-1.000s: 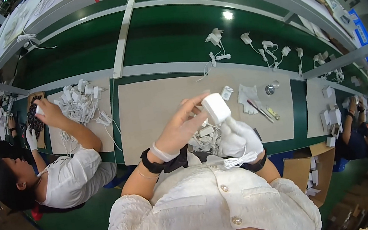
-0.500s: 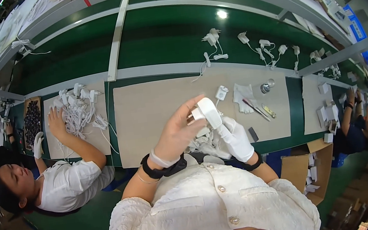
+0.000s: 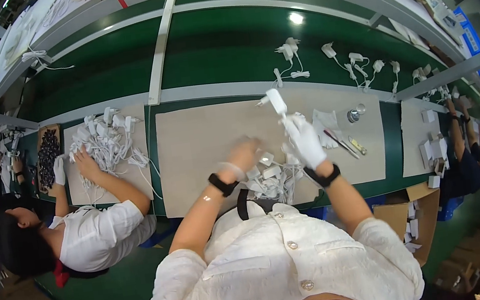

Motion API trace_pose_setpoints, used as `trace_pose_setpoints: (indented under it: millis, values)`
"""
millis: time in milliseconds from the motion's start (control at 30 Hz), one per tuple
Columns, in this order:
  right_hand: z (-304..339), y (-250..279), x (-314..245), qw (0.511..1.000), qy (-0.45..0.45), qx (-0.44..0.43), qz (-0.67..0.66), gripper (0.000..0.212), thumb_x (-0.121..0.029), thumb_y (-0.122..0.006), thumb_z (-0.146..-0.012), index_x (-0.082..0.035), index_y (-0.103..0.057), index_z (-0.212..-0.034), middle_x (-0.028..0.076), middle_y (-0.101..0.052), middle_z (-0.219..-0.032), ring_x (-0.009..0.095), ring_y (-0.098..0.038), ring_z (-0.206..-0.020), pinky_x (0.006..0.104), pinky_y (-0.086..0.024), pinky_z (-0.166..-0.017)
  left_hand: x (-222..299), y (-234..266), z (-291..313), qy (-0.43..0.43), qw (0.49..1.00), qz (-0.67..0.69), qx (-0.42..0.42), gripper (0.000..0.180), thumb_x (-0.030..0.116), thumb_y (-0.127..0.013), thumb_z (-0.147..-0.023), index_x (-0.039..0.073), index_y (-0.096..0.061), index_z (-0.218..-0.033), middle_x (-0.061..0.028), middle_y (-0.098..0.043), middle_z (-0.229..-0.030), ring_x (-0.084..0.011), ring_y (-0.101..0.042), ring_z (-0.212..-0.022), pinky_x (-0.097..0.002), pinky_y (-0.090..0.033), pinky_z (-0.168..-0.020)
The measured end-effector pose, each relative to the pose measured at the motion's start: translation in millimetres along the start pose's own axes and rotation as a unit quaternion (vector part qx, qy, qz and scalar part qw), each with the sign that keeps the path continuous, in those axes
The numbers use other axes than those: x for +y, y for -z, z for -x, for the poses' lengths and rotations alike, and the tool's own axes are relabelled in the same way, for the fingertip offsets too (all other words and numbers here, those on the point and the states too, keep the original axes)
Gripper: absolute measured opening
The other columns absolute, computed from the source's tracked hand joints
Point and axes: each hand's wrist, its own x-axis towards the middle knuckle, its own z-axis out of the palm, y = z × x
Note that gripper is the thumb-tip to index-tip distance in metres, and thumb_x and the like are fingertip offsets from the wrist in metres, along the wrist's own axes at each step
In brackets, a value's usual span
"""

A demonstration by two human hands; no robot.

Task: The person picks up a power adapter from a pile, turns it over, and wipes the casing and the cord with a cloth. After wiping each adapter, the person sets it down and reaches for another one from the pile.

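Observation:
In my right hand [image 3: 305,141], which wears a white glove, the fingers are closed on a white plug-in power adapter [image 3: 276,102]. The adapter points away from me, its prongs toward the left, above the beige work mat [image 3: 206,130]. My left hand [image 3: 245,154] is apart from it, over the near middle of the mat. Motion smears its fingers, so their position is unclear. Just in front of my body lies a heap of white adapters with coiled cables [image 3: 272,182], close to both hands.
Right of my hands lie a white glove [image 3: 325,119], a small glass jar [image 3: 356,113], a pen [image 3: 336,138] and a yellow-green tool [image 3: 358,145]. Adapters [image 3: 356,59] rest along the back ledge. At left, a co-worker [image 3: 101,234] handles piled adapters [image 3: 106,138]. A carton [image 3: 393,217] stands lower right.
My left hand has come off the adapter and moved down and left. My right hand has carried the adapter farther from my body. The co-worker at left has turned their head.

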Motion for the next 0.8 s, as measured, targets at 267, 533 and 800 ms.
trace_pose_setpoints:
  millis: [267,533,800]
  values:
    - [-169.6,-37.0,97.3,0.995,-0.002,0.035,0.099,0.033,-0.027,-0.053,-0.092,0.002,-0.063,-0.102,0.016,-0.065,-0.086,0.026,-0.061,-0.076,0.035,-0.047,-0.07,-15.3,-64.6,-12.6,-0.037,0.998,-0.043,-0.023,0.021,0.013,-0.06,-0.077,0.01,-0.062,-0.098,-0.0176,-0.059,-0.104,-0.0368,-0.06,-0.092,-0.044,-0.047,-0.085]
    - [-57.3,-45.7,72.2,0.966,0.003,-0.168,0.197,0.03,-0.031,-0.053,-0.089,-0.003,-0.063,-0.093,0.022,-0.064,-0.092,0.038,-0.06,-0.094,0.0467,-0.048,-0.08,-39.8,-36.2,13.9,0.049,0.997,0.055,-0.003,0.025,0.015,-0.06,-0.082,0.008,-0.063,-0.105,-0.0193,-0.058,-0.105,-0.0376,-0.059,-0.091,-0.043,-0.047,-0.085]
    - [40.9,-92.5,79.6,0.928,-0.054,-0.165,0.329,0.032,-0.035,-0.057,-0.086,-0.005,-0.064,-0.094,0.016,-0.066,-0.081,0.035,-0.065,-0.076,0.0438,-0.051,-0.068,-25.9,-42.2,6.9,0.107,0.992,0.011,0.062,0.03,0.018,-0.059,-0.086,0.003,-0.061,-0.113,-0.0187,-0.061,-0.105,-0.035,-0.059,-0.095,-0.0389,-0.049,-0.081]
